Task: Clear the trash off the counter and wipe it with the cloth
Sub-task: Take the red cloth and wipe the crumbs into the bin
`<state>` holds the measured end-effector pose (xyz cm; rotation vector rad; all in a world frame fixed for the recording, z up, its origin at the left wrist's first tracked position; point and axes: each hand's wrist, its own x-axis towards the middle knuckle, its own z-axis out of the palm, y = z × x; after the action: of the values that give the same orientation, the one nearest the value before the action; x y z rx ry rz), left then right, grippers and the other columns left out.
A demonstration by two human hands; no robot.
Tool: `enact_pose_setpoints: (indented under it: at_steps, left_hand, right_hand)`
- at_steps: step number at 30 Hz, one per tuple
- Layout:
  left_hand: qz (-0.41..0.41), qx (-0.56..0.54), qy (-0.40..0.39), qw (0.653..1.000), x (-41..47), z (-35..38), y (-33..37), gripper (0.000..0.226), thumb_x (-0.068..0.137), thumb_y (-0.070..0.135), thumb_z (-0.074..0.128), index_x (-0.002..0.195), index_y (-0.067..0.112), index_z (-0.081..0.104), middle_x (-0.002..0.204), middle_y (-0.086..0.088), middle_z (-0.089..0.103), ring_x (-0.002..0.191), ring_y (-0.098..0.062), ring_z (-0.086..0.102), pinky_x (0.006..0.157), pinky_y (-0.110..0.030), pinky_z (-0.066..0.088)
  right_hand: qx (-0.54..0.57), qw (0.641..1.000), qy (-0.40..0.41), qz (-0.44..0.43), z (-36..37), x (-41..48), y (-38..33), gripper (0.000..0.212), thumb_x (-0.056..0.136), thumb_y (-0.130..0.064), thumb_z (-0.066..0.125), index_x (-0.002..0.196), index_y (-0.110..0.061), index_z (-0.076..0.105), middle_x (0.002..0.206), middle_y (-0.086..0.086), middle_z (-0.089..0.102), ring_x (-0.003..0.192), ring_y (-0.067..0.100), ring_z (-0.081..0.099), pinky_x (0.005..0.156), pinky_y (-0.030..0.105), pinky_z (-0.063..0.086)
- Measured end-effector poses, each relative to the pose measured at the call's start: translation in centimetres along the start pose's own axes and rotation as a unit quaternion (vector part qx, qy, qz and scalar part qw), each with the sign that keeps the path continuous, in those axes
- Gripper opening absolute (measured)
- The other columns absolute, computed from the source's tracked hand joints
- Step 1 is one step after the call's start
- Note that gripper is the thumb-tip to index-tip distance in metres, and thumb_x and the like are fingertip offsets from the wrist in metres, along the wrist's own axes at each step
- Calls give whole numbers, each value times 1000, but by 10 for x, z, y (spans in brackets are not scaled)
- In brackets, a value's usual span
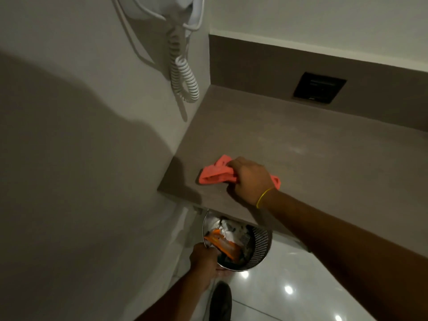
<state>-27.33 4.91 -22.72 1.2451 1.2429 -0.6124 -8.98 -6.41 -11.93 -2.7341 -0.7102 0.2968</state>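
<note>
My right hand (251,179) presses a bunched pink cloth (214,173) onto the grey-brown counter (301,144), near its front left corner. A bit of the cloth sticks out behind my wrist. Below the counter edge, my left hand (203,258) grips the rim of a round perforated metal trash bin (259,246). The bin is held just under the counter's front edge. Inside it lie an orange wrapper (224,245) and crumpled white paper (229,234).
A white wall-mounted hair dryer (192,10) with a coiled cord (185,77) hangs on the left wall above the counter corner. A black socket plate (319,88) sits in the backsplash. Glossy white floor tiles and my dark shoe (221,302) lie below.
</note>
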Motion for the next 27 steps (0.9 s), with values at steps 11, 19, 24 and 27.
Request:
enact_pose_setpoints:
  at_steps: [11,19,24,27]
  left_hand:
    - [-5,-70,-56,996,-16,-4,-7,37,103,26,66,131,3,60,126,-30,68,104,-48,74,51,-44,64]
    - [3,-46,-28,999,-14,-12,-3,32,105,20,62,126,-4,61,122,-33,69,94,-49,76,52,-48,65]
    - [7,-43,-34,998,-17,-29,3,36,106,17,60,134,-6,58,128,-34,67,101,-50,75,66,-56,67]
    - [10,-44,-20,999,-18,-38,6,34,106,15,59,134,-4,56,126,-32,67,100,-50,75,64,-53,67]
  right_hand:
    - [6,975,-175,-136,18,-80,-29,29,88,-46,59,112,-30,66,113,-3,67,102,24,68,87,40,56]
    - [269,955,-121,-2,-27,-41,-16,23,81,-13,63,97,-14,79,87,-3,79,72,7,71,71,36,57]
    - [217,974,37,59,-73,42,2,21,71,-35,56,71,-15,62,69,2,65,66,20,60,61,33,38]
    - [100,992,63,43,-69,87,9,25,81,-49,62,82,-24,64,90,12,73,84,30,67,70,32,41]
